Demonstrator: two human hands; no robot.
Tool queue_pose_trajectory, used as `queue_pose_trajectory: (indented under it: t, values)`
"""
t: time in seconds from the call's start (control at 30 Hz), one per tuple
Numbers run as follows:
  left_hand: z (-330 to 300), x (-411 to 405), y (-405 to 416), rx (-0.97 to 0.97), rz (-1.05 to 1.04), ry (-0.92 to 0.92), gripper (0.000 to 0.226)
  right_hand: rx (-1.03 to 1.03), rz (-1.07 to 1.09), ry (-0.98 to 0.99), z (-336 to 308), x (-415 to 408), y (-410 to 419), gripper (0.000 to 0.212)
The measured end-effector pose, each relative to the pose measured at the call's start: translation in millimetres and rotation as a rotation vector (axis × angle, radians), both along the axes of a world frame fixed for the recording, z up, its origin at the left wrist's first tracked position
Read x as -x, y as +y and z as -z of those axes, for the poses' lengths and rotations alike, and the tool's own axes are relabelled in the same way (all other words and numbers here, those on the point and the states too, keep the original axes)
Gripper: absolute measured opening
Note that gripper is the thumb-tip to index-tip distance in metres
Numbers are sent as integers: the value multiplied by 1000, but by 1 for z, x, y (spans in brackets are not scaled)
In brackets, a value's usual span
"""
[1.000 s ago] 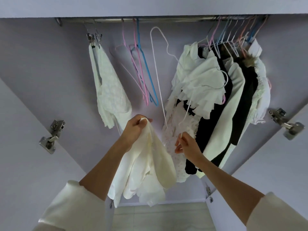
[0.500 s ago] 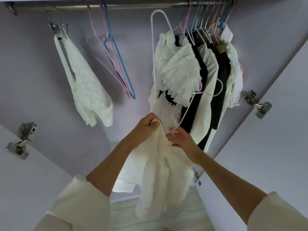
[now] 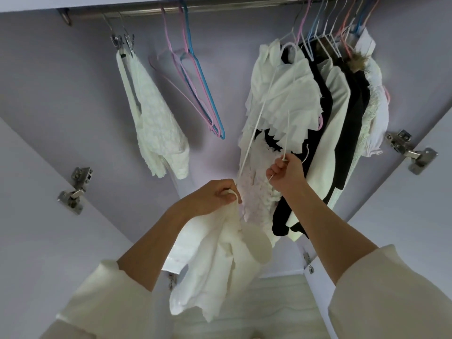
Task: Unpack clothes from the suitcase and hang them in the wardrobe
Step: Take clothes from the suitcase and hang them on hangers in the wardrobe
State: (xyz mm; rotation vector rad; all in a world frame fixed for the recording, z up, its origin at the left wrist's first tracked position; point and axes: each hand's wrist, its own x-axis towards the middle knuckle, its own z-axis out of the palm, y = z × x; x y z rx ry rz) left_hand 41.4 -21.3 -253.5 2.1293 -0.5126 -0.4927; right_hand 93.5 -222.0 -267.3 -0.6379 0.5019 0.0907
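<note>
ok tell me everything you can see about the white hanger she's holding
The white hanger is thin, looks like coated wire, and is off the rail. The right hand grips one end; the left hand, also gripping the cream garment, holds the other end. Its hook points up against the hung white ruffled top.

Illumination was soft, even and moderately bright, with no glare. Hanging clothes (image 3: 156, 113) cast only faint, diffuse shadows on the lilac back panel (image 3: 49, 69). Wide-angle distortion bent the rail (image 3: 220, 7) and door edges. Detail was slightly soft throughout, most at the corners.
</note>
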Motion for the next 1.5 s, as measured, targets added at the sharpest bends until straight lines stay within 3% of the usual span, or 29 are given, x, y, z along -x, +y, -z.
queue_pose_trajectory:
  t: [0.23,0.33,0.63,0.77,0.83,0.9,0.97,1.03,1.1,1.17,1.33,1.43,1.5]
  values:
    - [1,2,42,246,-431,-186,13,41,131,27,32,17,38,33]
    - [-10,0,49,357,-513,-265,14,110,156,18,25,17,54,32]
    - [-29,-9,73,474,-746,-342,18,720,219,-197,18,15,71,36]
    - [-23,-14,74,162,-795,-428,11,956,215,-326,31,25,70,36]
    - [-18,-13,77,-20,-791,-349,13,996,230,-353,30,25,63,37]
    - [-17,-9,76,-72,-766,-225,16,964,259,-339,27,22,57,37]
    - [-19,-6,69,91,-771,-46,20,888,285,-301,29,18,52,35]
    - [-22,-5,63,379,-822,146,22,834,290,-263,31,16,52,33]
    - [-27,-6,55,691,-846,326,19,771,302,-227,29,16,55,31]
    - [-33,-8,47,860,-859,435,12,684,330,-194,21,18,62,29]
    - [-45,-16,32,980,-901,353,10,528,329,-215,0,26,83,27]
    - [-50,-18,31,1080,-907,283,29,556,281,-230,14,37,90,27]
    - [-55,-20,34,1119,-907,277,28,610,210,-218,29,46,93,28]
